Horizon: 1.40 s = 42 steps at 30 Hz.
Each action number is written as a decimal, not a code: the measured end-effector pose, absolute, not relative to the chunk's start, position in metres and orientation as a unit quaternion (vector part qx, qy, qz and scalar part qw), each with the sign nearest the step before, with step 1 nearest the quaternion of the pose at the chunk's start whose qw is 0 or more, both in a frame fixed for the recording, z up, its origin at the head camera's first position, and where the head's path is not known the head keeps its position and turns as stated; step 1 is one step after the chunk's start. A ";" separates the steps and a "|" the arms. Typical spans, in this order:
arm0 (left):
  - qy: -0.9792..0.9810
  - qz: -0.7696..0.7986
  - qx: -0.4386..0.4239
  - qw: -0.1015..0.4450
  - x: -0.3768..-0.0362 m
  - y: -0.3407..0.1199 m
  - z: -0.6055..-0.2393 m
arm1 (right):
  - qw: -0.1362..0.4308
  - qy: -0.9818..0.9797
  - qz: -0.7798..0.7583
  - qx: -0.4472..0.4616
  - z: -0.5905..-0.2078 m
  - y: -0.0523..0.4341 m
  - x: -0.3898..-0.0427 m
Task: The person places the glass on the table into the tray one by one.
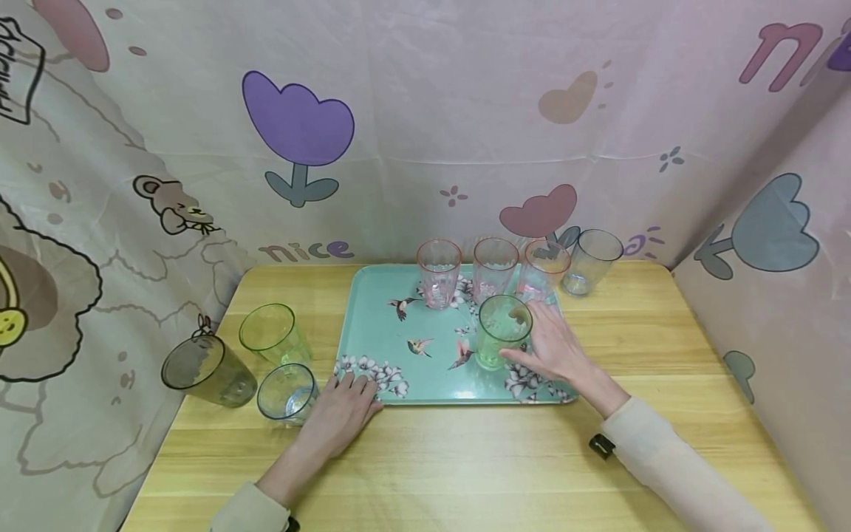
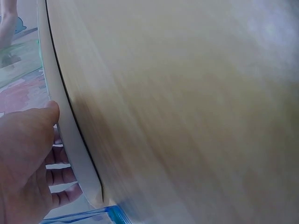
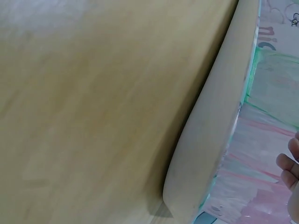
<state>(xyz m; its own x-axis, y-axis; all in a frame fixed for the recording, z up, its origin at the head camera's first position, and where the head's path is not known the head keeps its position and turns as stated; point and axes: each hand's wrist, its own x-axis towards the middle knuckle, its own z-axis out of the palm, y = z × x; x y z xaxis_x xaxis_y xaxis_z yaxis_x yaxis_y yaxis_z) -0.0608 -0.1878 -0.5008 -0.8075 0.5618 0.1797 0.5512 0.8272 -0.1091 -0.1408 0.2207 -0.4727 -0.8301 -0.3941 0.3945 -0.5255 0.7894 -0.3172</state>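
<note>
Upright on the teal rectangular tray printed with birds and flowers (image 1: 372,310) stands a green see-through plastic tumbler (image 1: 500,334), mouth up, its long axis vertical, in the near right part of the tray. The right hand (image 1: 555,347) lies against the tumbler's right side, fingers loosely spread and touching its wall; whether they actually clasp it cannot be told. The left hand (image 1: 342,414) rests flat on the pale wooden table (image 1: 465,465) with straight fingers on the tray's near left corner, pinching nothing; the left wrist view shows the thumb against the tray's rim.

Along the tray's far edge three pink clear tumblers (image 1: 439,272) stand in a row, just behind the green one. A grey clear tumbler (image 1: 590,260) stands off the tray at its far right corner. Left of the tray stand a second green tumbler (image 1: 269,332), a blue clear tumbler (image 1: 287,391) just beside the left hand, and a dark smoky tumbler (image 1: 202,369) near the table's left edge.

Open tray surface lies left of the held tumbler. Bare table stretches along the near side and to the right. Printed cloth (image 1: 425,133) walls the far, left and right sides.
</note>
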 end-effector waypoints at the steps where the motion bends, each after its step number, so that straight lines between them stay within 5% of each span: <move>1: -0.951 0.025 -0.292 0.101 -0.061 -0.188 -0.501 | 0.156 -0.933 0.210 0.247 -0.473 0.221 -0.141; 42: -0.953 0.024 -0.289 0.092 -0.061 -0.188 -0.500 | 0.156 -0.939 0.193 0.238 -0.471 0.236 -0.142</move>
